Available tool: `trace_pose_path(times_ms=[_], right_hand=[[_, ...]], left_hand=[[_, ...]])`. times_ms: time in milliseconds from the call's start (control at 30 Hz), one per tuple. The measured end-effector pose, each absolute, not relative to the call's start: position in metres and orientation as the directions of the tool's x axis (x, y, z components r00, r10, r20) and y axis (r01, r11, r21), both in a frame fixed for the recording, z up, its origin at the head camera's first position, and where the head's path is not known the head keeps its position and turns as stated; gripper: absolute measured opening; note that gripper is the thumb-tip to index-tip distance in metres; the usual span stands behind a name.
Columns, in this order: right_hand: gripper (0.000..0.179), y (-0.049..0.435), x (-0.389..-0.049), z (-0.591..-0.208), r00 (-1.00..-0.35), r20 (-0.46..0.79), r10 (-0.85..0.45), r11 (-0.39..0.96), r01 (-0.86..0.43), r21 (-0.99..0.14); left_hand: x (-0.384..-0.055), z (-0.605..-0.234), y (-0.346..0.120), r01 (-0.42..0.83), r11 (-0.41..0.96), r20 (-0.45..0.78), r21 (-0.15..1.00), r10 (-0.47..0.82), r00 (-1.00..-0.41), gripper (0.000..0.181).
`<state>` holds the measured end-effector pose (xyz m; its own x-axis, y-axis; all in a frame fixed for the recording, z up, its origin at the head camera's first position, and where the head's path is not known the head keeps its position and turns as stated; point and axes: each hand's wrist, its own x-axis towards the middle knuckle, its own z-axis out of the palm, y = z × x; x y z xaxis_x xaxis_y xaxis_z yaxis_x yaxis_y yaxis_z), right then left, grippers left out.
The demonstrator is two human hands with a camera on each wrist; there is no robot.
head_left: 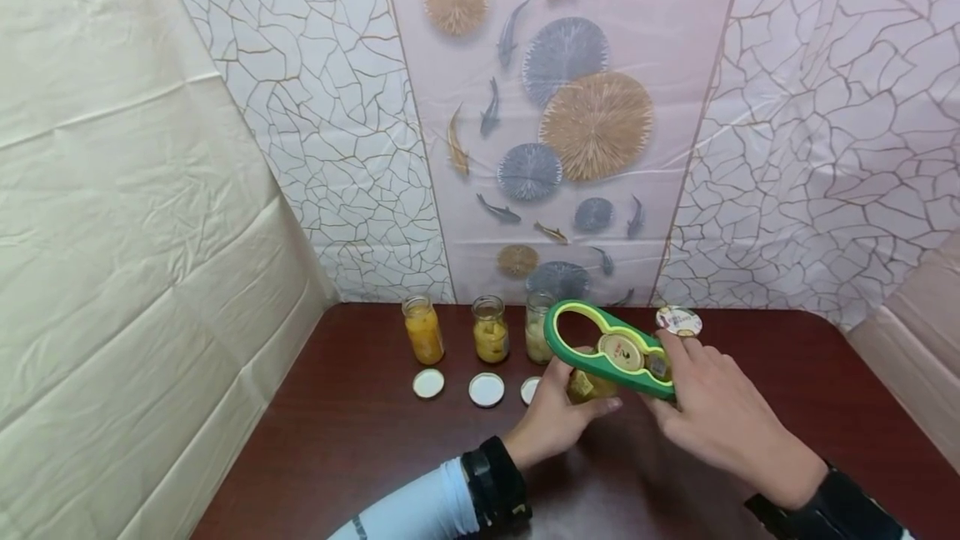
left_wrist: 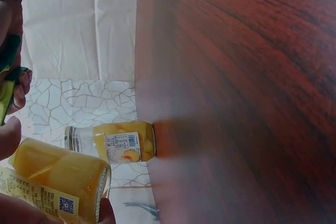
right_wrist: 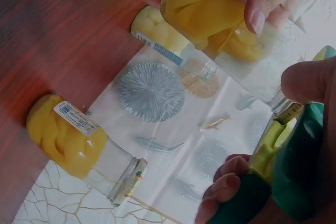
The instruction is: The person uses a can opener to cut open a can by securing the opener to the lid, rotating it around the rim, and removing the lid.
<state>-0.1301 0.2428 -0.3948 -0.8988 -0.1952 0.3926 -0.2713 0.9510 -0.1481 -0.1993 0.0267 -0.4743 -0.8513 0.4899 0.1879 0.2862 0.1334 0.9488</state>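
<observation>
My left hand (head_left: pixel 551 423) grips a glass jar of yellow fruit pieces (left_wrist: pixel 60 177) around its side, held above the table and tilted. In my right hand (head_left: pixel 723 407) is a green jar opener (head_left: pixel 609 370) with lighter green ring-shaped openings. One of those openings sits around the held jar's gold lid (head_left: pixel 621 351). The right wrist view shows the right fingers (right_wrist: pixel 226 182) curled round the opener's handle. Behind the right hand stands a lidded jar of yellow fruit (right_wrist: pixel 68 140), partly hidden in the head view.
Three uncapped jars stand at the back: one of orange fruit (head_left: pixel 424 338), one of yellow chunks (head_left: pixel 491 340), one of pale fruit (head_left: pixel 536 342). Before them lie a left lid (head_left: pixel 428 383), a middle lid (head_left: pixel 487 390) and a partly hidden lid (head_left: pixel 528 390) on the brown table (head_left: pixel 360 440).
</observation>
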Motion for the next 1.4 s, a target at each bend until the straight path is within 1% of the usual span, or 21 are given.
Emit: trace_pose_path(times_ms=[133, 267, 333, 533, 633, 700, 733, 800, 867, 933, 1000, 1033, 1133, 1400], right_hand=[[0.062, 0.241, -0.131, -0.393, -0.913, 0.346, -0.217, 0.952, -0.276, -0.131], [0.056, 0.241, -0.130, -0.395, -0.921, 0.324, -0.218, 0.952, -0.274, -0.138], [0.057, 0.241, -0.129, -0.397, -0.920, 0.329, -0.215, 0.953, -0.270, -0.134], [0.048, 0.243, -0.130, -0.401, -0.876, 0.417, -0.241, 0.959, -0.282, -0.038], [0.045, 0.245, -0.130, -0.402, -0.856, 0.451, -0.253, 0.959, -0.284, -0.001], [0.045, 0.247, -0.131, -0.402, -0.856, 0.448, -0.258, 0.958, -0.288, 0.001], [0.046, 0.248, -0.131, -0.401, -0.858, 0.440, -0.263, 0.956, -0.293, 0.001], [0.048, 0.252, -0.134, -0.398, -0.866, 0.411, -0.286, 0.949, -0.316, -0.006], [0.049, 0.257, -0.138, -0.396, -0.875, 0.368, -0.316, 0.937, -0.348, -0.024], [0.048, 0.263, -0.144, -0.394, -0.875, 0.330, -0.354, 0.921, -0.387, -0.038], [0.047, 0.268, -0.149, -0.394, -0.872, 0.302, -0.385, 0.907, -0.418, -0.049], [0.046, 0.270, -0.151, -0.395, -0.868, 0.295, -0.399, 0.901, -0.431, -0.052], [0.045, 0.275, -0.154, -0.400, -0.861, 0.286, -0.420, 0.889, -0.454, -0.061], [0.045, 0.276, -0.153, -0.409, -0.851, 0.299, -0.432, 0.878, -0.472, -0.075]], left_hand=[[-0.200, -0.475, 0.026, 0.287, 0.131, 0.188, 0.949, 0.494, -0.849, 0.076], [-0.201, -0.478, 0.025, 0.293, 0.149, 0.184, 0.944, 0.499, -0.847, 0.070], [-0.201, -0.479, 0.025, 0.292, 0.159, 0.178, 0.943, 0.501, -0.847, 0.066], [-0.199, -0.480, 0.026, 0.279, 0.188, 0.157, 0.942, 0.488, -0.859, 0.062], [-0.199, -0.480, 0.025, 0.282, 0.183, 0.156, 0.942, 0.504, -0.849, 0.060], [-0.202, -0.480, 0.023, 0.287, 0.154, 0.160, 0.945, 0.546, -0.822, 0.058], [-0.204, -0.480, 0.022, 0.285, 0.125, 0.163, 0.951, 0.581, -0.797, 0.057], [-0.210, -0.479, 0.018, 0.283, 0.088, 0.159, 0.955, 0.654, -0.739, 0.053], [-0.217, -0.479, 0.014, 0.267, 0.057, 0.143, 0.962, 0.729, -0.669, 0.051], [-0.223, -0.480, 0.011, 0.265, 0.060, 0.119, 0.962, 0.784, -0.609, 0.050], [-0.227, -0.480, 0.008, 0.282, 0.086, 0.096, 0.955, 0.813, -0.574, 0.049], [-0.228, -0.481, 0.008, 0.285, 0.092, 0.089, 0.954, 0.823, -0.562, 0.049], [-0.228, -0.484, 0.009, 0.302, 0.109, 0.079, 0.947, 0.833, -0.548, 0.048], [-0.226, -0.493, 0.008, 0.255, 0.088, 0.065, 0.963, 0.842, -0.535, 0.052]])
